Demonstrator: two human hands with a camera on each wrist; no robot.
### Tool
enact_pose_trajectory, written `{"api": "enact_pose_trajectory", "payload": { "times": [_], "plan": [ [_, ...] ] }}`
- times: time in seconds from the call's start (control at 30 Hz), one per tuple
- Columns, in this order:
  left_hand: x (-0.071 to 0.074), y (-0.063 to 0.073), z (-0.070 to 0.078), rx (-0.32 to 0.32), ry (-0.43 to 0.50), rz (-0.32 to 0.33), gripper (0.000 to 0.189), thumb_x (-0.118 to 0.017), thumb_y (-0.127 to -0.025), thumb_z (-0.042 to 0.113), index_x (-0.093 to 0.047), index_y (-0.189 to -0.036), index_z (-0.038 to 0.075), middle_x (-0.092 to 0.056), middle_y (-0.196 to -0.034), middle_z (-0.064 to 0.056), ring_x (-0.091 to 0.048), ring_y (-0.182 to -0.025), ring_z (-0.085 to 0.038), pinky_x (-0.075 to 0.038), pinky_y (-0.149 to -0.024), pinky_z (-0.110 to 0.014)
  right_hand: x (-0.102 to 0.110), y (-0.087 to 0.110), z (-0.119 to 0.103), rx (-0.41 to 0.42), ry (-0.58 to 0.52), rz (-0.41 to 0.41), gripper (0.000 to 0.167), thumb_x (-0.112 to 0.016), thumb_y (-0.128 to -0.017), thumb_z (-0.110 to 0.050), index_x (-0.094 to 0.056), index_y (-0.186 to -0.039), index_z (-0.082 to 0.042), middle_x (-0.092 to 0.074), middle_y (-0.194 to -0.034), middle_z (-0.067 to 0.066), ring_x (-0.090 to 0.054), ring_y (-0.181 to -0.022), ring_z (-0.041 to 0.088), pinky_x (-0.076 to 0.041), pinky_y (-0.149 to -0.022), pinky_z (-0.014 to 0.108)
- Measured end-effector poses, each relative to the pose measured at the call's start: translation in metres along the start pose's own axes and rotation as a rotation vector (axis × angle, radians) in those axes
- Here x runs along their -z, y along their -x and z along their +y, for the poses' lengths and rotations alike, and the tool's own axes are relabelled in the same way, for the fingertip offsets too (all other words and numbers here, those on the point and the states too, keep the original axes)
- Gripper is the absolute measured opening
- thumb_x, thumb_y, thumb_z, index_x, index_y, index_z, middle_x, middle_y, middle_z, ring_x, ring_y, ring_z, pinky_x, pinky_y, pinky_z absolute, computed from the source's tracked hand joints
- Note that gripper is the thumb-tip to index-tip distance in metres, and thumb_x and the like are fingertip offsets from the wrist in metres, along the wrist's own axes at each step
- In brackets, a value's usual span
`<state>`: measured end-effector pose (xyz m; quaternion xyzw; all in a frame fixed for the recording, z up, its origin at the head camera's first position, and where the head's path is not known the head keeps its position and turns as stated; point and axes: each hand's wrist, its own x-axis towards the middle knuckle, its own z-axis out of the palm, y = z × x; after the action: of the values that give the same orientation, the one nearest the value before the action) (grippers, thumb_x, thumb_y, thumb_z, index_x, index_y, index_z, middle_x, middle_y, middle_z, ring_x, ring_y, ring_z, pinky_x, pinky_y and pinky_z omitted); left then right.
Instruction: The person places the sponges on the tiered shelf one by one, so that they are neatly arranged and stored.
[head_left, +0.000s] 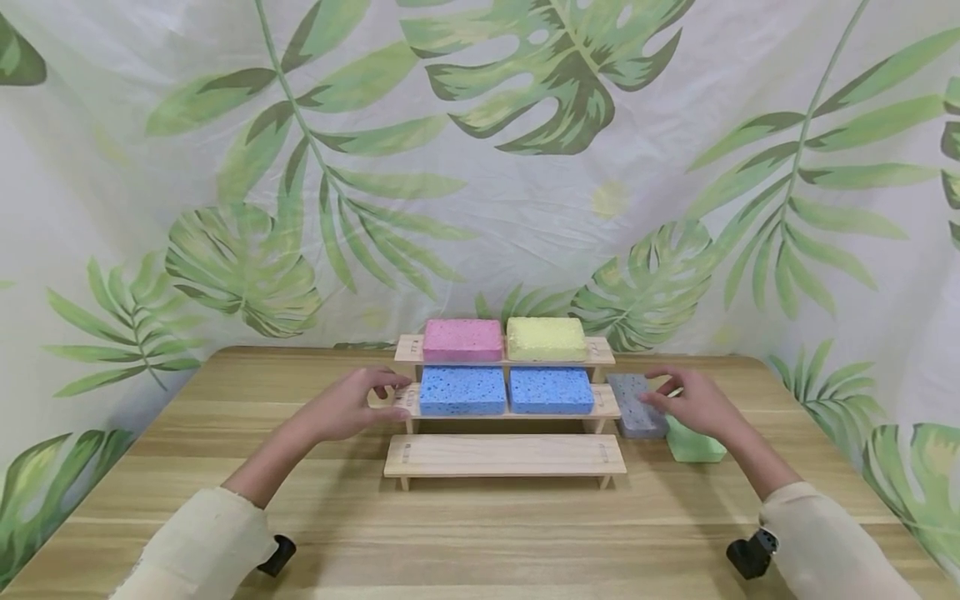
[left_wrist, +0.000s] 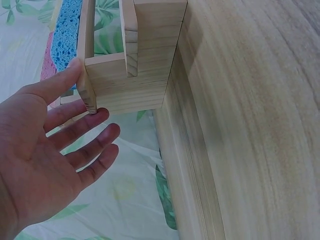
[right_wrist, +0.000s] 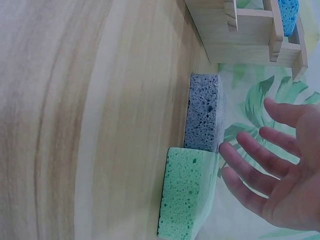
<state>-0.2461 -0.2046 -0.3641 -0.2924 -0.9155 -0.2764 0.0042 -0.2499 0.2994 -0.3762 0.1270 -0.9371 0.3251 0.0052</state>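
A three-tier wooden rack [head_left: 504, 454] stands on the table. Its middle tier carries two blue sponges [head_left: 462, 390]; the top one bears a pink sponge [head_left: 462, 339] and a yellow sponge [head_left: 546, 339]. My left hand [head_left: 347, 406] pinches the left end of the middle tier, thumb at the front edge and index finger behind the board. To the right of the rack lie a grey sponge [right_wrist: 202, 111] and a light green sponge [right_wrist: 185, 192]. Above them hovers my right hand [head_left: 696, 404], fingers loosely bent and holding nothing.
The wood-grain table [head_left: 495, 542] reaches back to a leaf-patterned cloth [head_left: 525, 208]. A black device [head_left: 750, 556] sits at the right wrist and a similar black device [head_left: 277, 556] at the left. The rack's lowest tier is bare.
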Motion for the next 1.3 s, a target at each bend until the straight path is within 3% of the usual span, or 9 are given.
{"api": "enact_pose_trajectory", "payload": {
  "times": [0.23,0.43,0.63,0.77,1.07,1.3],
  "plan": [
    [0.000,0.000,0.000,-0.010,0.001,0.007,0.050,-0.080,-0.092,0.025,-0.068,-0.128,-0.008,-0.072,-0.118,-0.016,-0.064,-0.097,-0.030,-0.054,-0.082,-0.048,-0.002,-0.001,0.003,0.026,0.096,0.028,0.045,-0.078,-0.093,-0.019,-0.065,-0.122,0.013,-0.073,-0.085,0.013,-0.068,-0.077,0.025,-0.052,-0.064,0.037],
    [0.000,0.001,-0.001,-0.011,0.007,0.009,0.050,-0.079,-0.092,0.025,-0.068,-0.128,-0.008,-0.072,-0.119,-0.017,-0.064,-0.097,-0.031,-0.054,-0.082,-0.049,-0.013,-0.002,0.001,-0.042,0.173,0.018,0.055,-0.084,-0.087,-0.031,-0.067,-0.118,0.011,-0.071,-0.085,0.009,-0.063,-0.074,0.020,-0.051,-0.064,0.037],
    [0.000,0.001,0.001,-0.005,0.009,0.008,0.050,-0.080,-0.092,0.025,-0.068,-0.128,-0.008,-0.071,-0.120,-0.017,-0.064,-0.097,-0.032,-0.054,-0.081,-0.050,-0.021,-0.003,-0.005,-0.112,0.278,-0.016,0.079,-0.085,-0.082,-0.049,-0.064,-0.127,0.012,-0.070,-0.103,0.023,-0.063,-0.084,0.028,-0.054,-0.070,0.045],
    [0.000,0.000,0.000,-0.004,0.017,0.007,0.050,-0.080,-0.092,0.025,-0.068,-0.129,-0.008,-0.071,-0.121,-0.017,-0.064,-0.097,-0.031,-0.054,-0.082,-0.050,-0.025,-0.002,-0.007,-0.127,0.337,-0.025,0.081,-0.085,-0.081,-0.052,-0.064,-0.129,0.010,-0.065,-0.117,0.030,-0.061,-0.093,0.033,-0.053,-0.073,0.049],
    [-0.001,0.000,-0.001,-0.006,0.009,0.004,0.050,-0.080,-0.092,0.025,-0.068,-0.129,-0.008,-0.071,-0.121,-0.017,-0.064,-0.097,-0.030,-0.054,-0.081,-0.045,-0.026,0.002,-0.007,-0.086,0.338,-0.011,0.068,-0.087,-0.080,-0.038,-0.065,-0.130,0.003,-0.062,-0.118,0.031,-0.061,-0.095,0.035,-0.053,-0.073,0.051],
    [0.000,0.000,0.000,0.000,0.012,0.006,0.050,-0.080,-0.091,0.024,-0.068,-0.128,-0.007,-0.071,-0.120,-0.017,-0.064,-0.097,-0.030,-0.054,-0.081,-0.046,-0.027,0.000,-0.007,-0.112,0.330,-0.009,0.080,-0.083,-0.083,-0.045,-0.058,-0.136,0.009,-0.064,-0.119,0.032,-0.062,-0.095,0.034,-0.052,-0.072,0.048]
  ]
}}
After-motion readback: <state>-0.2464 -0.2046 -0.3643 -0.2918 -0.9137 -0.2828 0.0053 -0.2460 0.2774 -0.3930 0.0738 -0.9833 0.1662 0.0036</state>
